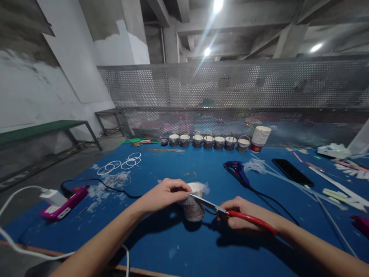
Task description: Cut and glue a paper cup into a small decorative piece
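My left hand (164,197) pinches the rim of a paper cup (194,212), which is wrapped in grey string-like material with a sheer, pale fabric edge sticking out at the top. My right hand (243,215) is closed around the red handles of a pair of scissors (208,203). The blades point left across the cup near its rim, their tips close to my left fingertips. Whether they touch the fabric, I cannot tell. Beyond my right hand, a blue glue gun (238,173) lies on the table with its black cord trailing right.
Several small wrapped buckets (208,143) line the back of the blue table (173,250), beside stacked paper cups (261,135). White rings (109,167) and a purple power strip (65,204) lie left. At right are a black phone (291,171) and pale strips (337,184).
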Demonstrator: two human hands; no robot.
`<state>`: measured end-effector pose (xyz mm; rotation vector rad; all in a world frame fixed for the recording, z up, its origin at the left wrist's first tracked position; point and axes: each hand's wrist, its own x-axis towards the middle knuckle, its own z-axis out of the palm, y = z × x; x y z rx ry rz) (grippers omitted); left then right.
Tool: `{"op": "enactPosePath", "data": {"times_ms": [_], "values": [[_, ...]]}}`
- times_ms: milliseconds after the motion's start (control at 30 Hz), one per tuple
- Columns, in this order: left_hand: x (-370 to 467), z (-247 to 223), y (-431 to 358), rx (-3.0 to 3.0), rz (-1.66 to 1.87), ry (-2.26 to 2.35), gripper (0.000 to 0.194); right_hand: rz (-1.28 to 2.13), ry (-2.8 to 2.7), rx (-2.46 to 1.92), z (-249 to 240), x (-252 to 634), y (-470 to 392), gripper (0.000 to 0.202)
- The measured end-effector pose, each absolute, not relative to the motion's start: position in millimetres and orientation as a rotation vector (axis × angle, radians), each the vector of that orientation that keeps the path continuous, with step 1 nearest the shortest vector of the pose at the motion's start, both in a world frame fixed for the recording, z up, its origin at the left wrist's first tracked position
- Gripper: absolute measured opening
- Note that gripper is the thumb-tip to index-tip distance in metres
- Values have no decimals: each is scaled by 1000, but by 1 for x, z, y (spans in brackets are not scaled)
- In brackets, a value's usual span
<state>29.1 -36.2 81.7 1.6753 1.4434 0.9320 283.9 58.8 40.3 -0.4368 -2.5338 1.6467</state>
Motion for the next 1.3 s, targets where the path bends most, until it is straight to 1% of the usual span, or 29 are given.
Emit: {"op": "enactPosePath", "data": {"times_ms": [200, 433, 533, 633, 900, 1033, 1300], "values": [[27, 82, -35, 1800, 838, 1448, 20, 1618, -2637, -448, 40, 288, 63, 53], [24, 81, -34, 1881, 739, 1372, 24, 1510, -2731, -388, 46, 290, 66, 45], [24, 82, -33, 1911, 719, 1344, 23, 1528, -2761, -407, 48, 291, 66, 43], [25, 84, -33, 1932, 702, 1327, 23, 1549, -2776, -426, 49, 291, 65, 44], [25, 85, -27, 1985, 601, 1314, 22, 1479, -2816, -386, 50, 290, 71, 42], [22, 81, -24, 2036, 503, 1254, 21, 1494, -2855, -367, 47, 291, 75, 44], [25, 82, -20, 2083, 413, 1183, 22, 1497, -2925, -380, 53, 287, 76, 49]]}}
